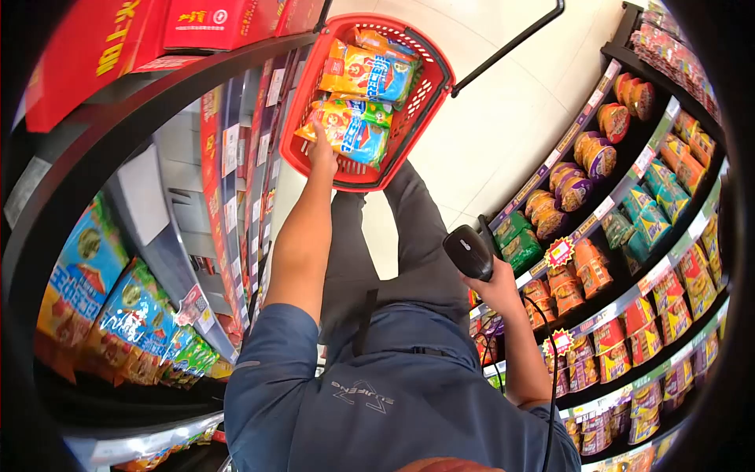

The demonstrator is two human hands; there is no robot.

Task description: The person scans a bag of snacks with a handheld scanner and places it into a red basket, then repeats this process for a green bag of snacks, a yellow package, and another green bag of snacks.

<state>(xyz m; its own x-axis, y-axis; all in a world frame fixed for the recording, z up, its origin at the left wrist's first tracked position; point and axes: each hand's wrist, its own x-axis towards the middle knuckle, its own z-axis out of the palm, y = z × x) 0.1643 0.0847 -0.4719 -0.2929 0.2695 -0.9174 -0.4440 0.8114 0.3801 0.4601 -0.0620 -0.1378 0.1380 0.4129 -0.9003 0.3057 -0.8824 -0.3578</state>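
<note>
In the head view, my left hand [321,151] reaches into a red plastic shopping basket [292,157]. Its fingers close on the left edge of an orange and blue snack bag [354,135]. Above that lies another orange and blue bag [368,72], and a green bag [377,112] shows partly between them. More packaging lies under and behind these, mostly covered. My right hand [497,288] is wrapped around the handle of a black barcode scanner [469,253], held out to the right by my hip. A black cable [555,377] hangs along my right forearm.
Shelves of bowl and cup noodles [598,157] curve along the right. On the left stands a rack [228,149] with price labels, plus hanging snack bags [138,307] lower down and red boxes [212,20] on top. The basket's black handle [511,49] sticks out over the tiled floor [503,118].
</note>
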